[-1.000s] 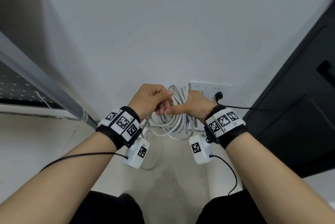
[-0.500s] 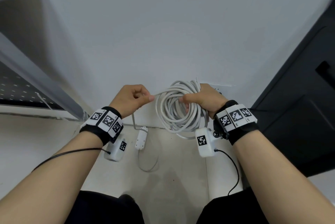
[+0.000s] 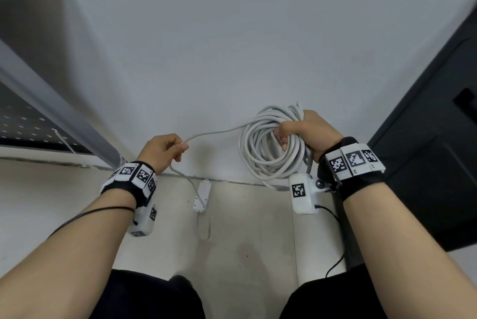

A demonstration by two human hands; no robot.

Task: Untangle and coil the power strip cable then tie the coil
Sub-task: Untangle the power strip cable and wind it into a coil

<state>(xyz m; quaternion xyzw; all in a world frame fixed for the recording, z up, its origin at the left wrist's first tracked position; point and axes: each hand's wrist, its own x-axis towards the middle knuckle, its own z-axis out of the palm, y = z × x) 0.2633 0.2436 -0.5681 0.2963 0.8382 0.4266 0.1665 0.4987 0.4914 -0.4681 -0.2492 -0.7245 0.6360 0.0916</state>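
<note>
- Fingers (image 3: 282,135) of our right hand (image 3: 307,132) curl round one side of the coil (image 3: 268,148), thumb on the near side; grip is tight, w/ many white loops bunched in the fist.
- Coil hangs roughly upright in front of the grey wall (image 3: 232,34), lower loops just above the wrist module (image 3: 303,194).
- Left hand (image 3: 162,149): fingers curled, thumb and forefinger pinching the free cable run (image 3: 216,132); this length spans from the coil's top left across to the pinch, nearly taut.
- Below the left hand the cable drops to the power strip (image 3: 202,194), which hangs above the pale floor (image 3: 245,241), near the wall base.
- Both wrists carry marker bands; dark cabinet (image 3: 438,137) at right, well apart from the coil.
</note>
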